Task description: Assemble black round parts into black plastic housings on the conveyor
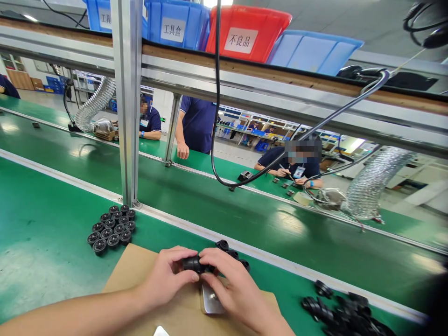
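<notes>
A black cylindrical plastic part [191,264] lies sideways between my two hands. My left hand [171,270] grips its left end between thumb and fingers. The fingers of my right hand [227,275] close on its right end, which they mostly hide. Below the right hand, a small silvery metal plate [212,303] rests on a sheet of brown paper [136,266]. Several black parts [222,244] stand just behind my right hand, partly covered by it.
Round black parts [113,240] stand in rows at left. Loose black pieces [350,312] are heaped at right. A metal post [129,140] rises from the bench; a black cable [217,93] hangs ahead. Co-workers [198,122] are across the green conveyor [210,210]. Bins [245,32] sit overhead.
</notes>
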`<state>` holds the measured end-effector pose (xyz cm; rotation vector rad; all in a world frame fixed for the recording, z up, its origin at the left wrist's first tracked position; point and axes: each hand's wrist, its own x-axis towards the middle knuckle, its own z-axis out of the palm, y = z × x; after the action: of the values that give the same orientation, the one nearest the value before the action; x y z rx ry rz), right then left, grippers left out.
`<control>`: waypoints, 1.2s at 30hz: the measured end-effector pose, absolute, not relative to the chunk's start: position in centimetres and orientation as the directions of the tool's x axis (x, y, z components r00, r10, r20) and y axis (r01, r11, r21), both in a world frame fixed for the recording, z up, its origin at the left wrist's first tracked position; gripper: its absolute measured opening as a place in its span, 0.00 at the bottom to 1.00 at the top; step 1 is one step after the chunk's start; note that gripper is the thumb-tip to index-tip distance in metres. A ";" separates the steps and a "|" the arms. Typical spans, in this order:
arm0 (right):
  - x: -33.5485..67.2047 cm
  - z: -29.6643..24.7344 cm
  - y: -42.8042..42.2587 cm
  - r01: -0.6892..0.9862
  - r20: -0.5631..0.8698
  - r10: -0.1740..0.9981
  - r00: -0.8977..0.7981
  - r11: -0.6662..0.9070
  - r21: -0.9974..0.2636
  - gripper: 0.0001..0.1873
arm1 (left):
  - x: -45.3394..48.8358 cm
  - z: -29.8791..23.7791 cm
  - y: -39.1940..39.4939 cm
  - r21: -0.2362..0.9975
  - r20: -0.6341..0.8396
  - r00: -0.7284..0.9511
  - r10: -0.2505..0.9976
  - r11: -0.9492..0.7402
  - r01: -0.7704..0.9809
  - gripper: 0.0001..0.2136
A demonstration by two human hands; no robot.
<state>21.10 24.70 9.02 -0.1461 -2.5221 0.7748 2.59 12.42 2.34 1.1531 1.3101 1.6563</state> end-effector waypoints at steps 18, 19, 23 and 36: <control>21.8 9.7 24.1 0.147 0.323 0.318 -0.892 0.878 -0.456 0.18 | 2.7 3.5 12.1 0.967 0.252 -0.337 0.907 -0.246 0.061 0.16; 21.7 9.8 24.1 0.121 0.314 0.287 -0.905 0.881 -0.458 0.16 | 2.7 3.4 12.1 0.966 0.258 -0.342 0.904 -0.250 0.068 0.16; 21.5 9.9 24.1 0.215 0.234 0.345 -0.909 0.868 -0.448 0.09 | 2.6 3.1 12.1 0.957 0.291 -0.339 0.895 -0.270 0.107 0.17; 21.3 10.4 22.8 0.374 0.059 0.460 -0.886 0.784 -0.495 0.21 | 2.6 3.0 11.9 0.873 0.485 -0.276 0.830 -0.437 0.219 0.18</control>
<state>21.32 22.84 10.41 -0.6605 -2.7979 0.7217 2.63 11.92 3.00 1.5141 1.2996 1.7612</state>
